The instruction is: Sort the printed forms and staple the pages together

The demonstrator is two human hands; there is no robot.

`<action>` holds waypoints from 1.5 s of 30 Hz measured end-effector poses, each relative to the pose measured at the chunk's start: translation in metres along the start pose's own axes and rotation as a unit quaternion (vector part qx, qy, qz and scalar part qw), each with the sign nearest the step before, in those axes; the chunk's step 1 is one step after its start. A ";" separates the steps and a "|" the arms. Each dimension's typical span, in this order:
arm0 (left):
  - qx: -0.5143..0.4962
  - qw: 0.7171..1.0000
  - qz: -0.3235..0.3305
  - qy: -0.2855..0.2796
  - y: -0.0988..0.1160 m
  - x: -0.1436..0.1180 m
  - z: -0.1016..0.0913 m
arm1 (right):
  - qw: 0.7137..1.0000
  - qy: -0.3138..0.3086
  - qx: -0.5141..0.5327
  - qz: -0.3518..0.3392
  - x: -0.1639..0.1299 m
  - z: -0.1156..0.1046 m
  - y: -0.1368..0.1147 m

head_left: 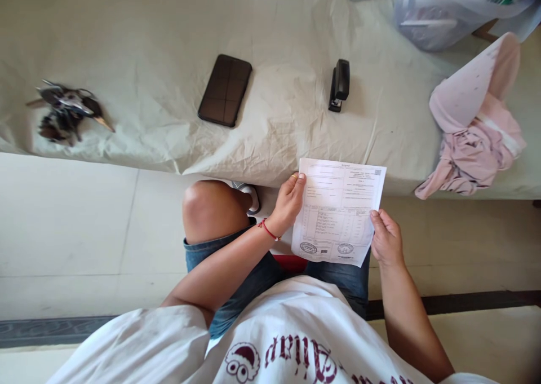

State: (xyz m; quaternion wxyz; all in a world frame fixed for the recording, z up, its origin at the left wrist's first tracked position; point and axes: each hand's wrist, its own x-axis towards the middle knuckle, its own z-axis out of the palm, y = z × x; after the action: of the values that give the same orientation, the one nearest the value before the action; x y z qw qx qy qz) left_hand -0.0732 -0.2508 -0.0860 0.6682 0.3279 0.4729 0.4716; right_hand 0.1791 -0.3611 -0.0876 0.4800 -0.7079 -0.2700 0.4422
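Observation:
I hold a printed paper form with stamps at its bottom over my lap, just below the edge of the bed. My left hand grips its left edge near the top, a red thread bracelet on that wrist. My right hand pinches the right edge lower down. The sheet faces up towards me and hangs free of the bed.
On the beige bedsheet lie a dark phone, a black stapler, a bunch of keys at the left, pink cloth at the right and a plastic bag at the back. Pale tiled floor lies below.

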 end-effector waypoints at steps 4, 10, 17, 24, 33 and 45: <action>-0.002 1.000 0.005 0.007 0.002 -0.002 0.001 | 0.999 0.001 -0.020 -0.033 -0.004 -0.001 -0.003; -0.006 1.000 0.010 0.001 0.002 0.000 0.002 | 0.998 0.008 -0.040 -0.048 -0.006 -0.001 -0.006; 0.001 1.000 0.027 0.015 0.001 -0.001 0.004 | 0.998 -0.001 -0.036 -0.061 -0.007 0.000 -0.007; 0.002 0.999 0.039 0.011 0.000 0.000 0.002 | 0.998 0.010 -0.043 -0.050 -0.009 0.001 -0.009; -0.004 0.999 0.040 0.004 -0.005 0.003 0.000 | 0.997 0.022 -0.052 -0.054 -0.010 0.000 -0.012; -0.139 0.989 -0.037 0.033 -0.008 0.008 0.003 | 0.996 0.010 -0.042 -0.081 -0.002 -0.005 0.000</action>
State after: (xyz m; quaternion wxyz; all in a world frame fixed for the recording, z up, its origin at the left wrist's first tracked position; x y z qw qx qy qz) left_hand -0.0670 -0.2462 -0.0944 0.7083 0.1978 0.4366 0.5183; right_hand 0.1828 -0.3648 -0.0865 0.4868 -0.7076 -0.3396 0.3834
